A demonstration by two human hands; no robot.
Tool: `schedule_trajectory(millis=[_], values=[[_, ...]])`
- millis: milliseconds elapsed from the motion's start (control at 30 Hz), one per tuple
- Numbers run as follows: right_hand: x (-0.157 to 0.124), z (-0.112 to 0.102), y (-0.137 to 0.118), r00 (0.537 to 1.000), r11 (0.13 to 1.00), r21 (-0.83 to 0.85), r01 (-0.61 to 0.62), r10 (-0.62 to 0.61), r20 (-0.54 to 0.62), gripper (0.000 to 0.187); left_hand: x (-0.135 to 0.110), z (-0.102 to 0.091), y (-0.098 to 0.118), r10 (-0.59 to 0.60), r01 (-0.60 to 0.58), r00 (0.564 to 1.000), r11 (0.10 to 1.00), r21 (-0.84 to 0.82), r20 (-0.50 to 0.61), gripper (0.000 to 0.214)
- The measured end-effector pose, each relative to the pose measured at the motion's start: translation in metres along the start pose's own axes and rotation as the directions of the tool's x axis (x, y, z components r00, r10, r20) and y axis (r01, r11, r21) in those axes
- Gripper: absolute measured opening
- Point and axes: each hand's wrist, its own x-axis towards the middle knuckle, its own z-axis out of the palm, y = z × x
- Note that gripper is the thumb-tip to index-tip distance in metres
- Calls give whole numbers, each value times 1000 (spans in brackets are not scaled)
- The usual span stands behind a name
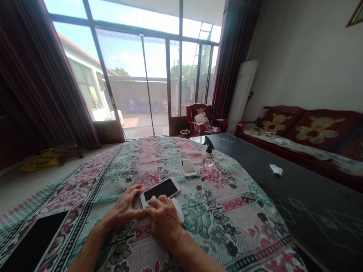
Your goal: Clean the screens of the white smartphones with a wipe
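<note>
A white smartphone (161, 190) with a dark screen lies flat on the patterned tablecloth (113, 196). My left hand (126, 206) rests at its left end, thumb and fingers spread around the corner. My right hand (164, 217) is closed on a crumpled white tissue (178, 209) and presses it against the phone's near left edge. Part of the tissue sticks out to the right of the hand. Just beyond lies a second white smartphone (188, 167), face up. Behind that one stands a small clear bottle with a black spray top (209, 146).
A large white tablet (34, 241) lies at the lower left. On the dark table (306, 211) to the right is a crumpled white tissue piece (276, 169). A red wooden armchair (195, 120) and a long sofa (309, 128) stand beyond, near the glass doors (136, 83).
</note>
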Motion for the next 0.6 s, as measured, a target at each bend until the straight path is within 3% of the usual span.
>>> schedule_trajectory(millis=[167, 367, 467, 600], values=[[5, -5, 23, 985, 989, 2, -146, 146, -93, 22, -1, -5, 5, -28, 28, 999, 1000, 4, 44, 67], [10, -20, 56, 898, 916, -35, -399, 383, -217, 26, -2, -7, 8, -29, 30, 998, 999, -11, 51, 66], [9, -22, 58, 893, 907, -62, -416, 394, -219, 28, -1, -6, 6, -26, 27, 999, 1000, -8, 46, 65], [9, -16, 45, 940, 943, -91, -320, 304, -157, 30, 0, -5, 3, -17, 17, 999, 1000, -5, 46, 66]])
